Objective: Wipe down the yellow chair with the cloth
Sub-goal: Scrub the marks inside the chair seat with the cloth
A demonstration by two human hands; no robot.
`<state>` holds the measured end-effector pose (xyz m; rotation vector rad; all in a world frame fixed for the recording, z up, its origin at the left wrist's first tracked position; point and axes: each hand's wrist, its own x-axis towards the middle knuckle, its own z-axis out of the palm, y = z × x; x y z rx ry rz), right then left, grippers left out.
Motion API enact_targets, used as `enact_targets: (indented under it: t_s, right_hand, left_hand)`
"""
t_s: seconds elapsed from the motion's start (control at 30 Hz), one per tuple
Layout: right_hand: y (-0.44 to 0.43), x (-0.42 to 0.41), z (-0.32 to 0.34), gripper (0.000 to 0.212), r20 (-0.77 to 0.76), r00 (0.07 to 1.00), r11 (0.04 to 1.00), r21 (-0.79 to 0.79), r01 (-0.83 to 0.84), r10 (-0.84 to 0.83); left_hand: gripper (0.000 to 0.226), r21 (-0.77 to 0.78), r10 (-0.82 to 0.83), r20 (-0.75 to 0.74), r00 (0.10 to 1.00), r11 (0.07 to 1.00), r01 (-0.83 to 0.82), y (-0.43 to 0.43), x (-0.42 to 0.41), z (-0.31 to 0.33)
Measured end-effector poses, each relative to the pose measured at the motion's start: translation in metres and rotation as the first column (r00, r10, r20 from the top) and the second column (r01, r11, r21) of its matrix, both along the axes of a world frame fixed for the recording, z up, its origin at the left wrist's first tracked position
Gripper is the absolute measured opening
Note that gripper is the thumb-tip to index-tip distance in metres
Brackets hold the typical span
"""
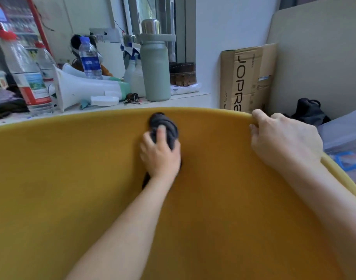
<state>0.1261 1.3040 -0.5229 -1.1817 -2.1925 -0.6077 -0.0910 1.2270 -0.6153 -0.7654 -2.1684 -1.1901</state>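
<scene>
The yellow chair [72, 178] fills the lower part of the head view, its curved backrest facing me with the top rim arching across the middle. My left hand [160, 155] presses a bunched dark grey cloth [165, 126] against the inside of the backrest, just under the top rim at centre. A tail of the cloth hangs below the wrist. My right hand [282, 140] grips the chair's top rim at the right, fingers curled over the edge.
Behind the chair a white ledge [183, 98] holds a green flask [156, 65], water bottles [90, 57], a white megaphone [82, 87] and keys. A cardboard box [247, 77] leans at the right, beside a black bag [308, 112] and a clear plastic bin [346, 136].
</scene>
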Motion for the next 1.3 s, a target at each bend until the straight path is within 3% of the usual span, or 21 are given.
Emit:
enact_targets:
  t_s: [0.1, 0.17, 0.27, 0.37, 0.47, 0.5, 0.57, 0.67, 0.73, 0.8, 0.87, 0.9, 0.97, 1.0, 1.03, 1.07, 1.1, 1.13, 1.17, 1.23, 1.3]
  right_hand:
    - [0.003, 0.006, -0.001, 0.035, 0.015, 1.0, 1.0, -0.008, -0.001, 0.001]
    - [0.0, 0.005, 0.0, 0.034, 0.027, 0.999, 1.0, -0.008, -0.027, 0.027]
    - [-0.003, 0.004, 0.004, 0.031, 0.009, 0.999, 0.998, -0.034, -0.046, 0.047]
    - [-0.007, 0.003, 0.003, 0.03, 0.019, 0.999, 0.999, -0.026, -0.045, 0.046]
    - [-0.01, 0.003, 0.003, 0.029, -0.014, 1.0, 1.0, -0.013, -0.027, 0.027]
    - [-0.011, 0.002, 0.002, 0.028, -0.025, 0.999, 1.0, -0.006, -0.022, 0.022]
    - [-0.012, 0.001, 0.0, 0.028, -0.047, 0.999, 1.0, 0.003, -0.004, 0.004]
    - [-0.014, 0.004, -0.003, 0.034, -0.039, 0.999, 0.999, -0.014, 0.033, -0.033]
    - [-0.014, 0.008, -0.003, 0.039, 0.005, 0.999, 0.999, 0.014, 0.038, -0.038]
    - [-0.022, 0.004, -0.003, 0.046, -0.024, 1.0, 0.999, 0.038, -0.005, 0.006]
    - [-0.05, -0.025, -0.012, 0.059, -0.119, 0.976, 0.978, -0.079, -0.193, 0.183]
    - [-0.071, -0.051, -0.023, 0.066, -0.184, 0.933, 0.914, -0.216, -0.344, 0.308]
    - [-0.114, -0.113, -0.049, 0.078, -0.353, 0.804, 0.583, -0.558, -0.591, 0.478]
    - [-0.131, -0.145, -0.063, 0.085, -0.442, 0.753, 0.411, -0.645, -0.644, 0.488]
    - [-0.144, -0.174, -0.074, 0.092, -0.527, 0.717, 0.307, -0.663, -0.683, 0.456]
    - [-0.154, -0.197, -0.082, 0.095, -0.581, 0.708, 0.289, -0.654, -0.699, 0.401]
    - [-0.159, -0.214, -0.086, 0.093, -0.607, 0.721, 0.337, -0.638, -0.693, 0.334]
    - [-0.162, -0.224, -0.087, 0.088, -0.607, 0.747, 0.418, -0.625, -0.66, 0.272]
    - [-0.164, -0.229, -0.088, 0.081, -0.603, 0.765, 0.498, -0.603, -0.623, 0.227]
    - [-0.158, -0.233, -0.091, 0.073, -0.649, 0.742, 0.588, -0.54, -0.603, 0.165]
    - [-0.149, -0.238, -0.082, 0.07, -0.748, 0.659, 0.64, -0.467, -0.61, 0.081]
  left_hand:
    - [0.056, -0.387, -0.34, -0.127, 0.932, 0.882, 0.269, 0.018, 0.064, -0.025]
    - [0.057, -0.521, -0.365, -0.228, 0.903, 0.829, 0.204, 0.003, 0.033, -0.009]
    - [0.057, -0.436, -0.077, -0.308, 0.948, 0.897, -0.069, -0.049, -0.052, 0.016]
    - [0.055, -0.199, 0.234, -0.161, 0.959, 0.944, -0.264, -0.113, -0.112, 0.026]
    - [0.053, -0.098, 0.314, 0.044, 0.948, 0.946, -0.309, -0.117, -0.111, 0.03]
    - [0.053, -0.094, 0.3, 0.076, 0.951, 0.951, -0.293, -0.107, -0.099, 0.031]
    - [0.054, -0.217, 0.165, -0.01, 0.986, 0.962, -0.164, -0.077, -0.064, 0.025]
    - [0.055, -0.483, -0.117, -0.161, 0.98, 0.875, 0.025, -0.043, -0.019, 0.011]
    - [0.056, -0.579, -0.155, -0.186, 0.97, 0.815, 0.019, -0.049, -0.027, 0.016]
    - [0.06, -0.629, -0.098, -0.152, 0.983, 0.777, -0.02, -0.073, -0.048, 0.019]
    - [0.071, -0.642, -0.095, 0.044, 0.995, 0.76, 0.101, -0.097, -0.066, 0.026]
    - [0.077, -0.624, -0.142, 0.181, 0.973, 0.748, 0.225, -0.105, -0.072, 0.031]
    - [0.077, -0.538, -0.254, 0.402, 0.88, 0.711, 0.451, -0.116, -0.072, 0.047]
    - [0.072, -0.469, -0.317, 0.491, 0.812, 0.689, 0.552, -0.122, -0.071, 0.055]
    - [0.068, -0.396, -0.37, 0.561, 0.741, 0.666, 0.632, -0.131, -0.07, 0.063]
    - [0.068, -0.351, -0.402, 0.585, 0.704, 0.657, 0.667, -0.143, -0.073, 0.068]
    - [0.07, -0.351, -0.407, 0.542, 0.735, 0.685, 0.639, -0.156, -0.079, 0.072]
    - [0.071, -0.419, -0.356, 0.398, 0.846, 0.749, 0.513, -0.174, -0.088, 0.079]
    - [0.069, -0.506, -0.245, 0.154, 0.957, 0.812, 0.29, -0.193, -0.102, 0.085]
    - [0.064, -0.538, 0.017, -0.241, 0.97, 0.83, -0.148, -0.233, -0.142, 0.095]
    - [0.065, -0.581, 0.179, -0.264, 0.948, 0.755, -0.304, -0.276, -0.181, 0.101]
